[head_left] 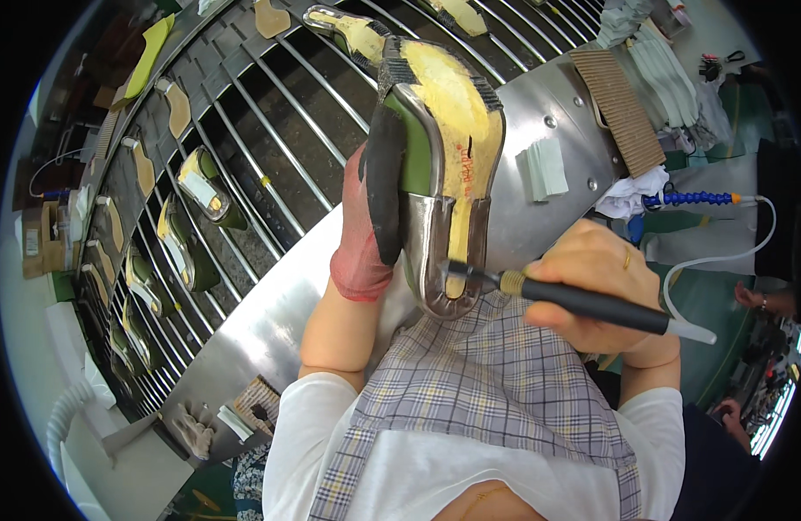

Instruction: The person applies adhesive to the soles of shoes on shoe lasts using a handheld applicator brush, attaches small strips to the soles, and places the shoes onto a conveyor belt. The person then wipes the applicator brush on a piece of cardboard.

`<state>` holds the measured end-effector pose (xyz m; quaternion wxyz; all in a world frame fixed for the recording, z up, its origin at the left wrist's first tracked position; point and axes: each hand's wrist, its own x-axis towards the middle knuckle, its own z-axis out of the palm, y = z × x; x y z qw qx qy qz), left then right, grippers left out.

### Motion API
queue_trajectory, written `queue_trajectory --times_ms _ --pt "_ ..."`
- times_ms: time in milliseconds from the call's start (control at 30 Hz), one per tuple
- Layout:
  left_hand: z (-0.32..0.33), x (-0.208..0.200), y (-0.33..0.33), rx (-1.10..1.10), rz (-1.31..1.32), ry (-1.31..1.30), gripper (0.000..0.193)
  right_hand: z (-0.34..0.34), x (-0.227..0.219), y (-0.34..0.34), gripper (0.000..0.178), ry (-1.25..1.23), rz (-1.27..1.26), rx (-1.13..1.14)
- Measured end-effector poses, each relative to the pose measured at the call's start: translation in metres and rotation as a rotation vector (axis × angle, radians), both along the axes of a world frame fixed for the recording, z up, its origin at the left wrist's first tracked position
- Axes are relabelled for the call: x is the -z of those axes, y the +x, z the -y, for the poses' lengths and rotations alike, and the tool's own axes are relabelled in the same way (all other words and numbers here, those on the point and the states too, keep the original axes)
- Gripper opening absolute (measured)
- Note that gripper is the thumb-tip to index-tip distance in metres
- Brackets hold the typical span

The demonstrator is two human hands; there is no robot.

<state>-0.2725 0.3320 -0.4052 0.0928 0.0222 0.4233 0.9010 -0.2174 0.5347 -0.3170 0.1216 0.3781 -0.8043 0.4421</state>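
My left hand (pixel 374 195), in a red and black glove, grips an upturned shoe (pixel 448 174) from its left side. This shoe has a green upper, a metallic brown edge folded over the bottom, a yellow underside and red handwriting; the heel end points toward me. In my bare right hand (pixel 596 269) is a slim black-handled tool (pixel 592 304) with a brass collar and a translucent tail. Its dark, blurred tip meets the heel end of the underside, near the brown edge. Gloved fingers are partly hidden behind the shoe.
A rack of metal rods (pixel 279 95) holds several more green shoes (pixel 185 247) at the left. Tan insole-shaped pieces (pixel 175 108) line its far edge. On the steel ledge lie folded pale cloth (pixel 546 169) and ribbed cardboard (pixel 622 113). A blue hose (pixel 691 199) is at the right.
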Motion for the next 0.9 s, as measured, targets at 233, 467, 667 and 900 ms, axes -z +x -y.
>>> queue_trajectory --times_ms 233,467,667,900 --pt "-0.006 0.002 0.0 0.023 -0.058 -0.087 0.036 0.001 0.007 -0.003 0.034 -0.008 -0.128 0.132" --pt "0.0 0.006 -0.01 0.12 -0.017 -0.062 0.042 0.001 0.005 0.009 0.031 -0.018 -0.028 0.075" --pt "-0.011 0.004 -0.009 0.071 -0.162 -0.091 0.033 0.0 -0.017 0.007 0.024 0.079 0.189 0.062" --pt "-0.016 -0.002 -0.007 0.259 -0.087 -0.136 0.037 -0.001 -0.039 -0.018 0.014 0.143 0.522 -0.048"
